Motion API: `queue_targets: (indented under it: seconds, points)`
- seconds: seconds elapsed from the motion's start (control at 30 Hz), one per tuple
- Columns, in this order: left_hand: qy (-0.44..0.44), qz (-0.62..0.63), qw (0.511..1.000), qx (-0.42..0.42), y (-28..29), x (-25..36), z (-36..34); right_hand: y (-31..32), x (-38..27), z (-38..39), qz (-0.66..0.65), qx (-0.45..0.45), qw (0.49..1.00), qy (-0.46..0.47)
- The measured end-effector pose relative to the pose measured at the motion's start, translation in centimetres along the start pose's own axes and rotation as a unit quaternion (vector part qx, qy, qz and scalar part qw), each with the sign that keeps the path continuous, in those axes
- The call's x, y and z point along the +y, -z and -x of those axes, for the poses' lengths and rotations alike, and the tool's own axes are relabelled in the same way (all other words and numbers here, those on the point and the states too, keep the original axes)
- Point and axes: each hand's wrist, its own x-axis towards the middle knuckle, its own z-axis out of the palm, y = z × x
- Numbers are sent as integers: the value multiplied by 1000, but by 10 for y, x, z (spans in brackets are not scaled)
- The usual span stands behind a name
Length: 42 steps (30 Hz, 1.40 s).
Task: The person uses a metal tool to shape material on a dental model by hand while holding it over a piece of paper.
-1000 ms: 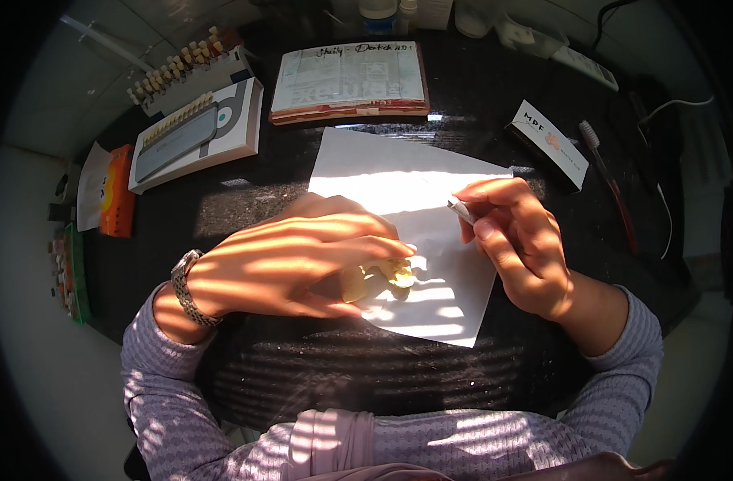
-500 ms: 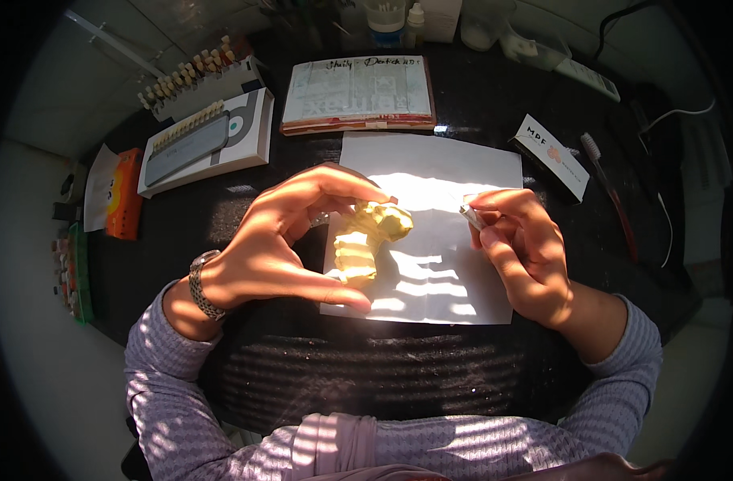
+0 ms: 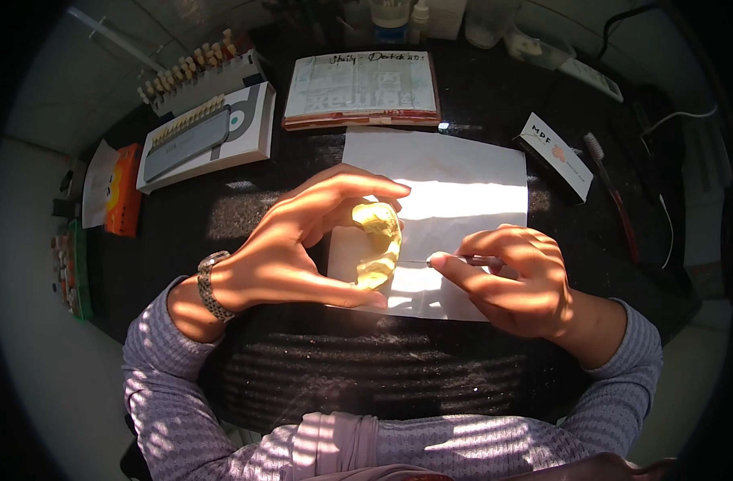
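The left hand [image 3: 302, 248] gripped a yellow dental cast [image 3: 378, 244] above the white paper sheet [image 3: 462, 184], while the right hand [image 3: 518, 276] pinched a thin metal tool [image 3: 438, 260] against it.

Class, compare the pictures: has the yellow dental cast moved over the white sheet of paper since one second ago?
Yes. The yellow dental cast was low on the white paper under the left hand; now that hand holds it raised and tipped on edge.

A lumpy yellow teeth mold [image 3: 377, 244] stands on its edge above the white paper. A thin metal pick [image 3: 442, 260] touches its side.
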Motion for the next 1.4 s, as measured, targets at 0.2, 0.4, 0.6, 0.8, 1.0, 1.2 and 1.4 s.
queue_targets:
  seconds: [0.2, 0.4, 0.6, 0.8, 1.0, 1.2, 1.4]
  points:
    - [4, -33, 999, 6, -1, 0, -1, 2, -2, -2, 5, -36, 999, -24]
    - [-6, -43, 999, 3, -1, -7, 1, -3, -3, 0, 47, -35, 998, 3]
    - [17, -59, 998, -1, -1, -3, 1, 0, -8, -1, 31, -65, 997, -24]
    - [47, -100, 994, -1, -1, 1, 0, 0, -6, -1, 10, -69, 997, -44]
    - [42, -122, 992, 4, -1, 4, -1, 1, -5, 1, -34, -84, 993, -82]
    - [10, -136, 991, 12, -1, 0, -2, -3, -6, 0, -50, -62, 992, -100]
    - [30, -128, 991, 12, -2, 4, -4, -4, -7, -4, -38, -42, 994, -95]
